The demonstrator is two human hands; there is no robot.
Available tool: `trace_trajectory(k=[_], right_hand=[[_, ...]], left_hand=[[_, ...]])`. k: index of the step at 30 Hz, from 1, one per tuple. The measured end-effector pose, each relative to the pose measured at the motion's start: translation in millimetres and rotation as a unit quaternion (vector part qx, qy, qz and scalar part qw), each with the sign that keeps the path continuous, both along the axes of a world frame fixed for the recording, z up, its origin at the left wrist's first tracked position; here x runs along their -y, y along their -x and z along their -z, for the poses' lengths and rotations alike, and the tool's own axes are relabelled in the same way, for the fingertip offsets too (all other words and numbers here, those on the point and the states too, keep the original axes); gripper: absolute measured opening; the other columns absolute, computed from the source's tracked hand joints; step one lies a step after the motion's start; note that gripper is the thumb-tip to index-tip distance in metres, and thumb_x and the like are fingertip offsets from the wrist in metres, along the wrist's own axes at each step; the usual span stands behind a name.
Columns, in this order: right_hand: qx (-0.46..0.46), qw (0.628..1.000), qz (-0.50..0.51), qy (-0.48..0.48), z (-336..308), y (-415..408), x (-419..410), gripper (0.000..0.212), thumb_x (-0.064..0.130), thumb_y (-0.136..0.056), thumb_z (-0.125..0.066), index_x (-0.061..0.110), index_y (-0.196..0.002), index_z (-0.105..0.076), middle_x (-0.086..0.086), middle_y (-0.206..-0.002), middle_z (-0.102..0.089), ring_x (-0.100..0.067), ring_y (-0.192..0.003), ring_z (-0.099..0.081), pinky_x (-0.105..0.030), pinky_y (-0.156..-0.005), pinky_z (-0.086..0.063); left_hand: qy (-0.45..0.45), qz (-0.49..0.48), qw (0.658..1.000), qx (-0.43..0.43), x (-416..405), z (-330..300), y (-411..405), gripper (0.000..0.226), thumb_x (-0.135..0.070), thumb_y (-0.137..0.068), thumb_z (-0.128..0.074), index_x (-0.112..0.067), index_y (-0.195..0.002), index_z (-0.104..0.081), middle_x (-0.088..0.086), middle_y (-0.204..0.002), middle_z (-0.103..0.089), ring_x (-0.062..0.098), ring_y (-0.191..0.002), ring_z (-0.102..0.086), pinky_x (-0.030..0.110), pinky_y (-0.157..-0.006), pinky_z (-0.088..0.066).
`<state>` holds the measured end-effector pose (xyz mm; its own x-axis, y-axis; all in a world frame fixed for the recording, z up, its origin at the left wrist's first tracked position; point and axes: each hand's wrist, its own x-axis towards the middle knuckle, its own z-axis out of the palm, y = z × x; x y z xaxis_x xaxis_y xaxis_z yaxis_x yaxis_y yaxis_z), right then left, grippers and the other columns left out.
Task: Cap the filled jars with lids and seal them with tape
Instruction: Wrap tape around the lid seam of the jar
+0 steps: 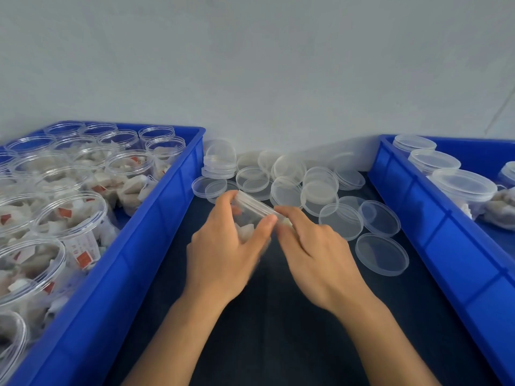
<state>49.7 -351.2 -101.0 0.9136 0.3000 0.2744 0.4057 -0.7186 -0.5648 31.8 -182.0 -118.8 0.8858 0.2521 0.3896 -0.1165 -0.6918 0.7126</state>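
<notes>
My left hand (223,246) grips a clear filled jar (246,218), tilted away from me over the dark table. A clear lid (255,204) sits on the jar's mouth. My right hand (315,246) pinches the lid's right rim with thumb and fingers. Both hands meet at the table's middle. Most of the jar is hidden behind my left hand. No tape can be seen.
A blue crate (156,218) on the left holds several open filled jars (69,218). A blue crate (434,224) on the right holds capped jars (464,185). Several loose clear lids (381,253) lie scattered behind and right of my hands. A grey wall stands behind.
</notes>
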Motion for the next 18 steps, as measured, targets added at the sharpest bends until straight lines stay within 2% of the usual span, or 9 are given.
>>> trace_trajectory(k=[2, 5, 11, 14, 18], right_hand=[[-0.020, 0.999, -0.014, -0.023, 0.7, 0.4, 0.4, 0.041, 0.041, -0.107, -0.031, 0.047, -0.146, -0.044, 0.013, -0.063, -0.057, -0.013, -0.072, -0.058, -0.041, -0.075, -0.047], [-0.027, 0.999, -0.022, -0.030, -0.5, -0.1, 1.0, 0.042, 0.035, -0.107, -0.034, 0.050, -0.146, -0.043, 0.019, -0.073, -0.063, -0.012, -0.072, -0.058, -0.038, -0.074, -0.048], [-0.022, 0.998, -0.035, -0.041, 1.1, -4.8, 4.8, 0.035, 0.039, -0.107, -0.039, 0.053, -0.137, -0.047, 0.018, -0.068, -0.061, -0.009, -0.074, -0.057, -0.035, -0.070, -0.044], [-0.046, 0.995, -0.046, -0.081, 3.8, -10.5, 9.0, 0.031, 0.042, -0.105, -0.045, 0.053, -0.134, -0.051, 0.013, -0.061, -0.056, -0.008, -0.063, -0.054, -0.032, -0.063, -0.038], [-0.071, 0.989, -0.056, -0.120, 6.4, -13.8, 15.0, 0.029, 0.047, -0.103, -0.048, 0.055, -0.131, -0.054, 0.009, -0.057, -0.047, -0.006, -0.054, -0.045, -0.028, -0.061, -0.035]], left_hand=[[0.036, -0.001, 0.999, -0.011, -5.3, 0.5, -1.7, 0.075, -0.094, -0.080, -0.042, -0.047, -0.139, -0.039, -0.025, -0.124, -0.061, 0.006, -0.112, -0.063, 0.044, -0.096, -0.056], [0.065, -0.003, 0.998, -0.020, -9.4, 1.8, -3.3, 0.080, -0.093, -0.079, -0.044, -0.044, -0.143, -0.042, -0.023, -0.126, -0.064, 0.005, -0.117, -0.063, 0.047, -0.100, -0.056], [0.127, 0.009, 0.992, -0.016, -13.6, 5.0, -5.3, 0.075, -0.091, -0.078, -0.052, -0.043, -0.137, -0.052, -0.022, -0.120, -0.069, -0.003, -0.108, -0.065, 0.045, -0.097, -0.057], [0.164, 0.028, 0.986, -0.017, -14.4, 6.3, -6.2, 0.060, -0.087, -0.078, -0.057, -0.050, -0.125, -0.056, -0.019, -0.117, -0.072, -0.003, -0.102, -0.070, 0.046, -0.094, -0.058], [0.199, 0.057, 0.978, -0.025, -12.3, 6.4, -5.5, 0.050, -0.082, -0.080, -0.060, -0.051, -0.120, -0.060, -0.020, -0.116, -0.073, -0.003, -0.105, -0.070, 0.041, -0.095, -0.059]])
